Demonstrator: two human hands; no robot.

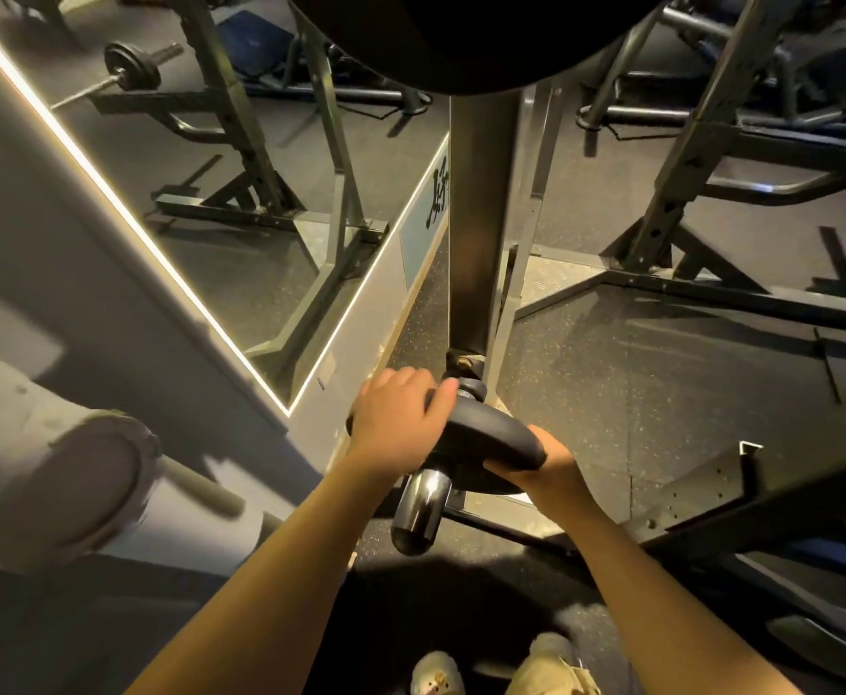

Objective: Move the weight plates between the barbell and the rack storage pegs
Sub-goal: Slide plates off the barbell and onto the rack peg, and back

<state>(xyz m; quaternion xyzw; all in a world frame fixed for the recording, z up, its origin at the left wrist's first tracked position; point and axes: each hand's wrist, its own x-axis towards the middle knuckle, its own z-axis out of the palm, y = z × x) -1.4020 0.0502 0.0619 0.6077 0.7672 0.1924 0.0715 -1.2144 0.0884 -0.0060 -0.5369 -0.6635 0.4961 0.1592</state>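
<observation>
Hands: both are closed round one small black weight plate (486, 443), held out in front of the body at a low level.
Left hand (400, 418): it is laid over the plate's upper left edge, fingers curled over the rim, the thumb reaching toward the hub.
Right hand (543, 464): the plate's lower right edge is gripped from beneath, the thumb lying on the rim.
Plate position: the plate is threaded on a chrome storage peg (418, 514) low on the rack upright (483, 233); the peg's rounded free end projects toward the camera past the plate.
Seating: whether the plate is pushed fully home against the upright cannot be told, as the far face is hidden; it appears close to the base of the peg.
Other plates: the edge of a large dark plate (461, 37) fills the top of the view, above the upright. A barbell (125, 75) carrying a small plate is seen in the mirror (200, 193) at the left.
Progress: judged from this, one plate is at the rack peg and is not yet released, or not yet drawn off.
Remaining: the direction of travel cannot be read; further plates seem left to be handled.
Floor: dark speckled rubber floor (611, 383) lies under the rack.
</observation>
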